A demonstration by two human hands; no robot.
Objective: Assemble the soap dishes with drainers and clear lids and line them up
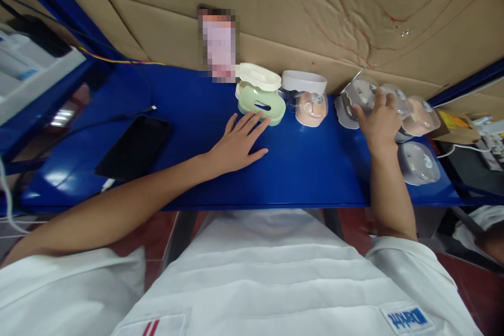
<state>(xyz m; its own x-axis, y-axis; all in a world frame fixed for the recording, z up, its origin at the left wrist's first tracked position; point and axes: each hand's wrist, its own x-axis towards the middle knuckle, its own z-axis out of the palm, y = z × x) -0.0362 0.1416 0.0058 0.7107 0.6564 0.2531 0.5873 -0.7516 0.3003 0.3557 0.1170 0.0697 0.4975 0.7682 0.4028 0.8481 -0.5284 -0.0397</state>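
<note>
My left hand (236, 147) lies palm down with its fingers spread. Its fingertips reach the near edge of a light green oval plastic piece (252, 95) with a slot in it. Behind that piece is a cream oval tray (260, 77). My right hand (380, 122) is over a cluster of small boxes with clear lids, thumb and fingers apart. Its thumb is by a grey box (347, 111), and the fingertips are among the clear lids, one of them on a second box (364, 92). Whether the fingers press on a box cannot be told.
A white oval tray (304, 83) and a peach clear-lidded box (312, 110) stand mid-table. Another peach box (419, 115) and a grey one (418, 164) sit at the right. A black phone (134, 148) lies left; a pixelated upright object (218, 44) leans against cardboard (268, 5).
</note>
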